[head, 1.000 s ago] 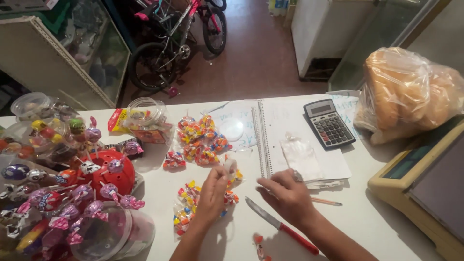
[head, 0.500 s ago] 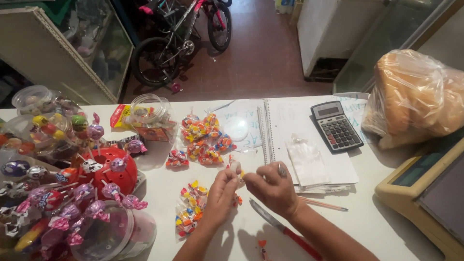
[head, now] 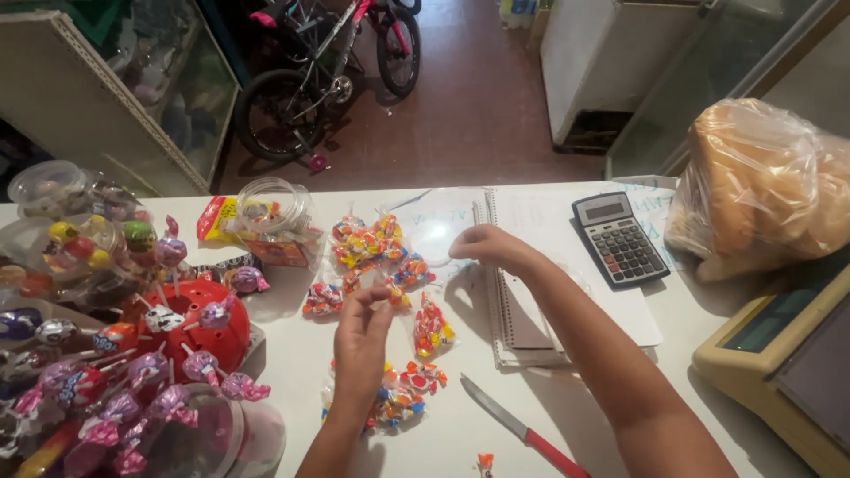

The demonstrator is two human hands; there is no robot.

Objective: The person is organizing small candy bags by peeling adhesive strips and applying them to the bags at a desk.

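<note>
Small clear candy bags (head: 367,243), each stuffed with red, orange and yellow wrapped sweets, lie scattered flat on the white counter. The left hand (head: 361,341) pinches one bag (head: 396,295) by its top between fingertips, just above and to the right of the grip. Another bag (head: 431,327) lies just right of that hand, and a loose heap (head: 403,394) sits under and beside its wrist. One bag (head: 322,299) rests just to its left. The main cluster lies beyond the fingertips, left of the right hand (head: 487,246), which rests curled near a clear round lid (head: 434,239).
</note>
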